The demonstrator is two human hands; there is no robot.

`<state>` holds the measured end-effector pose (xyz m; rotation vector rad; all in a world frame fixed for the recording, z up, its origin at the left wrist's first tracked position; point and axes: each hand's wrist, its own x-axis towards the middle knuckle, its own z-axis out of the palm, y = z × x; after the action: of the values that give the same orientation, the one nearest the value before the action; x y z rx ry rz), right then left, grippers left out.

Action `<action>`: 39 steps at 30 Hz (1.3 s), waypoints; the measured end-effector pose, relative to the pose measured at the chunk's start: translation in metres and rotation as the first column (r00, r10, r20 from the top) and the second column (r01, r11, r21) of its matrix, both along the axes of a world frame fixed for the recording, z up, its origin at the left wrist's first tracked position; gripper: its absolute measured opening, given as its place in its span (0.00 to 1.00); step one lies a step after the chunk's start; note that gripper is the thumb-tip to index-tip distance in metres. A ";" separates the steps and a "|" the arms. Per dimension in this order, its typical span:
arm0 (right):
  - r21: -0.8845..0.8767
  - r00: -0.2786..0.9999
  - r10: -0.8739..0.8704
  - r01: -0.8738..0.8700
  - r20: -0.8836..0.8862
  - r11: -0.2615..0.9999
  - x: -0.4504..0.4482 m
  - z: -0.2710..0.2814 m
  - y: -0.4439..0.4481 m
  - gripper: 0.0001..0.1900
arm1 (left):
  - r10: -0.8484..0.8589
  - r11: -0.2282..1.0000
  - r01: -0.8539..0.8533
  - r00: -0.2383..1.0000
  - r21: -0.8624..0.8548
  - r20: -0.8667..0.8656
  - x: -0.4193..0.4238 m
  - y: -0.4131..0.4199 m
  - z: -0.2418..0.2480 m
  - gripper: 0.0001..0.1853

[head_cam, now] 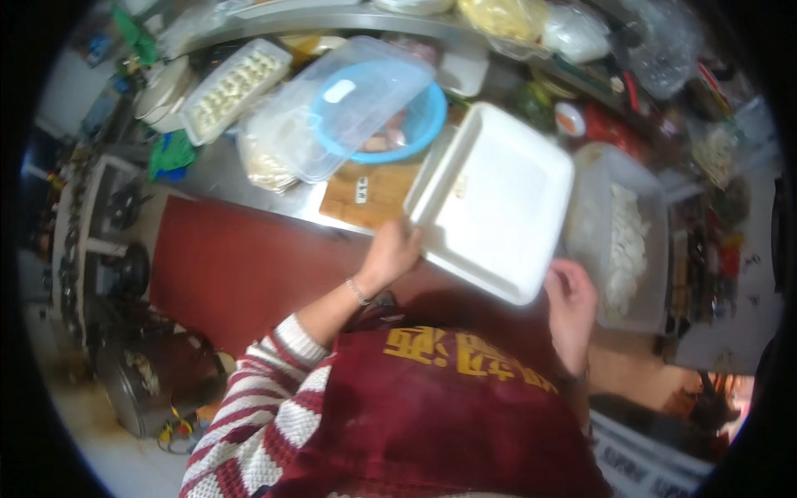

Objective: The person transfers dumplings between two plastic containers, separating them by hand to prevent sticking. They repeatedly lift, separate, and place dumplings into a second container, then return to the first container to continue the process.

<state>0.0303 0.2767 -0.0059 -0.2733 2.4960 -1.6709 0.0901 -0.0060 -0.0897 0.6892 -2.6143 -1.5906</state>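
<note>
A white rectangular plastic tray (498, 193) is tilted in front of me, bare except for a small mark or bit near its left side. My left hand (393, 252) grips the tray's near left corner. At the near right corner is my right hand (570, 299), its fingers curled close to the rim; whether it bears any of the tray's weight cannot be told. Left of the tray a wooden board (367, 196) lies on the steel counter, and behind the board stands a light blue basin (429, 124) holding what looks like raw meat, partly under a clear plastic lid (373, 81).
A long container of pale, dumpling-like pieces (233, 93) stands at the back left. To the right is a translucent bin (650, 267) with white pieces inside. Green cloth or plastic (171, 155) lies at the counter's left end. A steel shelf (373, 22) runs above the counter's back.
</note>
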 end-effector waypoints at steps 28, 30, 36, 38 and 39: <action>-0.177 0.886 0.463 -0.454 0.014 0.873 -0.070 0.057 -0.181 0.07 | 0.494 0.862 -0.458 0.856 0.217 -0.155 0.115 -0.058 0.056 0.11; -0.250 0.894 0.444 -0.418 0.060 0.873 -0.072 0.066 -0.177 0.12 | 0.649 0.760 -0.624 0.748 0.181 -0.141 0.155 -0.073 0.065 0.11; -0.227 0.566 0.658 -0.648 0.496 0.727 -0.064 -0.030 -0.238 0.14 | 0.920 0.306 -0.940 0.250 0.151 -0.302 0.254 -0.099 0.090 0.12; -0.039 0.594 0.585 -0.682 0.552 0.730 -0.062 -0.081 -0.281 0.13 | 0.946 0.201 -0.946 0.119 0.255 -0.302 0.280 -0.104 0.095 0.12; 0.036 0.646 0.524 -0.648 0.555 0.760 -0.060 -0.104 -0.299 0.13 | 0.945 0.164 -0.976 0.115 0.140 -0.306 0.294 -0.107 0.097 0.12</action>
<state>-0.0300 -0.0225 -0.1100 -0.4808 1.8682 -0.9932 0.3838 -0.1128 0.0073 1.5095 -1.2299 -0.9105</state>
